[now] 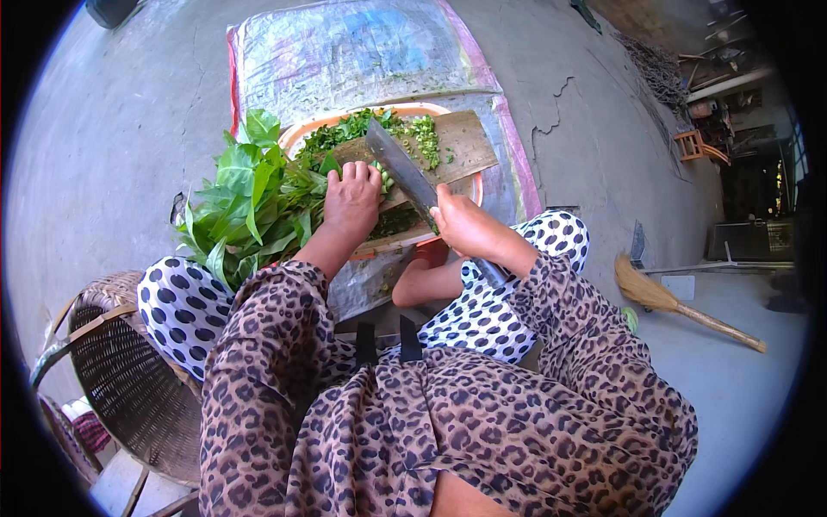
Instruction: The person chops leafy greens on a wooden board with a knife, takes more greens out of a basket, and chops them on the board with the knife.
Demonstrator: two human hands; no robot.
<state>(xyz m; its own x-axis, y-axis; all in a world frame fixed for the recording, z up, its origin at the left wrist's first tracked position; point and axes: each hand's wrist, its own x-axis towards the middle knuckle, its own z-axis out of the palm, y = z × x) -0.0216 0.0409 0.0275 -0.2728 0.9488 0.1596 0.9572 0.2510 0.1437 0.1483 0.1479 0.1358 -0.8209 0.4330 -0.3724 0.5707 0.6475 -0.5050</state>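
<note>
My left hand (pixel 354 199) presses a bunch of leafy greens (pixel 249 194) onto a wooden board (pixel 466 143), its fingers curled over the stems. The leaves spread leftward past the board and over my knee. In my right hand (pixel 462 220) is a cleaver (pixel 404 171), its broad blade slanting up and left across the board, close to my left fingers. Chopped green stems (pixel 424 134) lie on the board beyond the blade. Under the board is an orange-rimmed basin (pixel 294 132), with chopped leaves (pixel 342 134) in its far part.
The basin stands on a flattened woven plastic sack (pixel 362 55) on the concrete floor (pixel 129 116). A wicker basket (pixel 136 388) lies on its side by my left knee. To the right are a straw broom (pixel 685 307) and a small orange chair (pixel 701 147).
</note>
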